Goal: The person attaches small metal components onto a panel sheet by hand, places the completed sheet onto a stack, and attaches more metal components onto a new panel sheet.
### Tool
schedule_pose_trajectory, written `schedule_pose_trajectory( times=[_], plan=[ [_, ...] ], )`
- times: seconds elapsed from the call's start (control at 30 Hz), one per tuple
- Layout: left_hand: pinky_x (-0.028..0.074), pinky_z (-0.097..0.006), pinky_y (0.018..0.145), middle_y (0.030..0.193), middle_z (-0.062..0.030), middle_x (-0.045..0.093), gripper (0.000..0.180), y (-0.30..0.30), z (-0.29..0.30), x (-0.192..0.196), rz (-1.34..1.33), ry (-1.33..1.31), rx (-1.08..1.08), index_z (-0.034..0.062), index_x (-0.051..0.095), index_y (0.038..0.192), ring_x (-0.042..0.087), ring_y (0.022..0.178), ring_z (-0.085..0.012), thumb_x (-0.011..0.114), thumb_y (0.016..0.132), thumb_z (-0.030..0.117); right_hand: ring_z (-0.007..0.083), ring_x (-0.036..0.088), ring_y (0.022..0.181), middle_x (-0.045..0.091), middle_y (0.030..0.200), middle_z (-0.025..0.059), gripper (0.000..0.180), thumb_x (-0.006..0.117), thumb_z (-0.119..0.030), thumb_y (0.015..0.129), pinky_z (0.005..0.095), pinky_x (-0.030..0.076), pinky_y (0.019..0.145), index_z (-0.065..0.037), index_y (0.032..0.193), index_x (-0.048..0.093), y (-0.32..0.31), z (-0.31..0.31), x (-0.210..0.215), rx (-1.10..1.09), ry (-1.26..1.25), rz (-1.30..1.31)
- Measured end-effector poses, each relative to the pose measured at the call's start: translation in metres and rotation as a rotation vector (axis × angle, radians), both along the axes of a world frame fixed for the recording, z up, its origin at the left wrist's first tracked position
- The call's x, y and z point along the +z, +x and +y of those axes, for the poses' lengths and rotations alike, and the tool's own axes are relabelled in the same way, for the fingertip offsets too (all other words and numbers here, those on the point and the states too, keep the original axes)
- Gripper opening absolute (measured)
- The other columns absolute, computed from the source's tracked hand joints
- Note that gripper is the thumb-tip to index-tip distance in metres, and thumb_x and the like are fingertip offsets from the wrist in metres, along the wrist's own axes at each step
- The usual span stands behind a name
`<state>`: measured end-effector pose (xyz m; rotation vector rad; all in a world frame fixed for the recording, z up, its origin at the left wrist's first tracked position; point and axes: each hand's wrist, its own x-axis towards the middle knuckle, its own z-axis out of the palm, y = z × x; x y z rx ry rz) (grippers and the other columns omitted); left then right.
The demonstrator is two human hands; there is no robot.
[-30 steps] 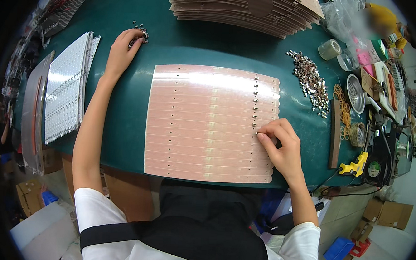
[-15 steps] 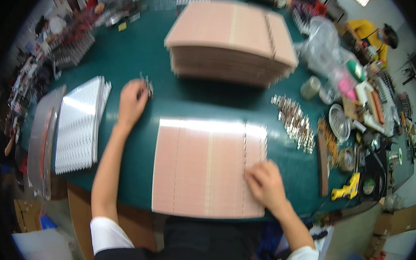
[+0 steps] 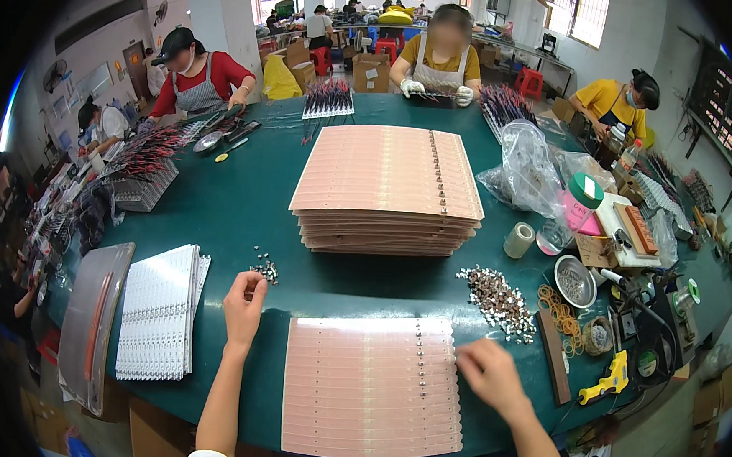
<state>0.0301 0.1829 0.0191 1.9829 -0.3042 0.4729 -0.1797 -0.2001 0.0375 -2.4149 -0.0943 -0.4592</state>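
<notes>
A pink ribbed panel (image 3: 331,385) lies flat before me, with small metal pieces (image 3: 420,349) in a column along its right part. My right hand (image 3: 489,368) hovers at the panel's right edge, fingers bent together and a little blurred; anything between them cannot be made out. My left hand (image 3: 245,298) is left of the panel's far corner, thumb and fingers pinched. It is just on the near side of a small heap of metal pieces (image 3: 268,270). Whatever it may hold is too small to see.
A tall stack of pink panels (image 3: 386,175) stands beyond. White strips (image 3: 155,316) lie left. Toward the right are a larger heap of metal pieces (image 3: 500,304), a dark bar (image 3: 552,357), a metal bowl (image 3: 575,281) and a yellow glue gun (image 3: 606,379). Several co-workers sit around the table.
The view has tilted up, bringing the co-workers into sight. My right hand has moved off the metal column, away and to the right edge. My left hand has drawn back slightly from the small heap.
</notes>
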Motion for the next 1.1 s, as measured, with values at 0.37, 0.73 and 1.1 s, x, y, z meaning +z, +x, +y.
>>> schedule_pose_trajectory(
  times=[0.37, 0.73, 1.1],
  plan=[
    [0.049, -0.022, 0.067, 0.088, -0.0026, 0.066, 0.017, -0.014, -0.001, -0.022, 0.162, -0.165, -0.097, 0.001, 0.067, 0.106, 0.063, 0.08, -0.0088, 0.062, 0.095, 0.012, 0.0284, 0.055, 0.088, 0.054, 0.089, 0.0094, 0.014, 0.068, -0.008, 0.079, 0.0404, 0.042, 0.073, -0.007, 0.09, 0.06, 0.024, -0.044, -0.041, -0.274, -0.515, -0.158],
    [0.044, -0.02, 0.066, 0.091, -0.0005, 0.063, 0.018, 0.001, -0.004, -0.013, 0.085, -0.045, -0.129, 0.0015, 0.068, 0.105, 0.056, 0.079, -0.0058, 0.061, 0.097, 0.016, 0.0152, 0.064, 0.074, 0.069, 0.09, 0.0079, 0.012, 0.066, -0.006, 0.088, 0.0277, 0.05, 0.067, -0.002, 0.099, 0.067, 0.036, -0.051, -0.031, -0.281, 0.211, -0.15],
    [0.046, -0.021, 0.071, 0.093, -0.0031, 0.067, 0.021, -0.005, -0.001, -0.025, 0.152, -0.042, -0.151, 0.0011, 0.069, 0.108, 0.062, 0.085, -0.0084, 0.062, 0.097, 0.018, 0.0147, 0.067, 0.082, 0.071, 0.096, 0.0145, 0.02, 0.061, -0.006, 0.094, 0.0256, 0.053, 0.074, 0.005, 0.111, 0.063, -0.026, 0.0, -0.005, -0.165, 1.027, 0.343]
  ],
)
